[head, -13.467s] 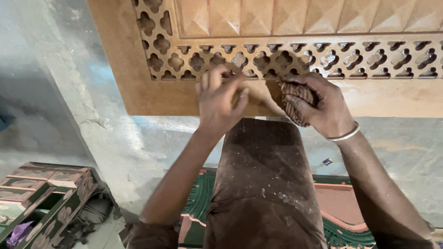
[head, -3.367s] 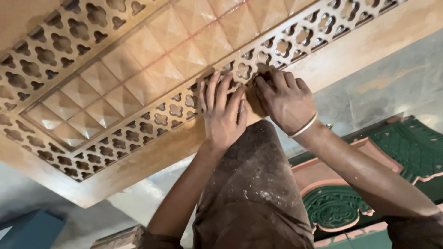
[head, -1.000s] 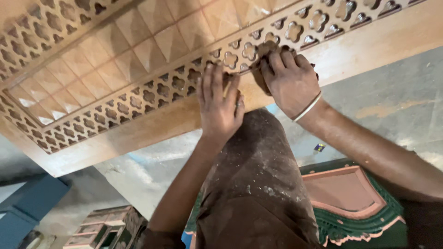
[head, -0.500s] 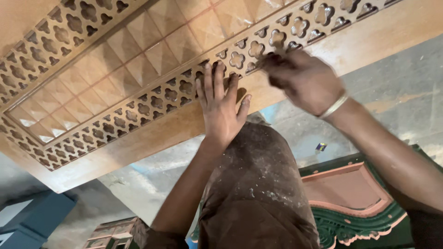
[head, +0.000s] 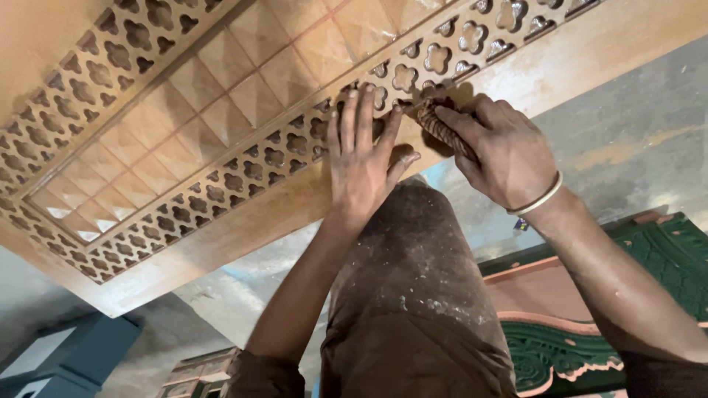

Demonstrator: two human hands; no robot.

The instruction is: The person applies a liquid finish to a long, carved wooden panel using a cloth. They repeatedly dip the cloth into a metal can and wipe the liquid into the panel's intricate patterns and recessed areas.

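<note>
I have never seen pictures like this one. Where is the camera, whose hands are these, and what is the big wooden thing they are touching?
The camera sits on a person's head and looks down, so both hands are that person's own; no machine is involved. The left hand lies flat, fingers spread, on a large light-brown carved wooden panel. This panel has a band of flower-shaped cut-out holes around a field of small raised pyramid squares. The right hand, with a pale bangle on its wrist, presses a small folded brown ribbed piece, perhaps sanding paper, against the cut-out band. Below the hands you see the person's dusty brown trouser leg. On the grey floor beside it lies a green and reddish carved board.
</note>
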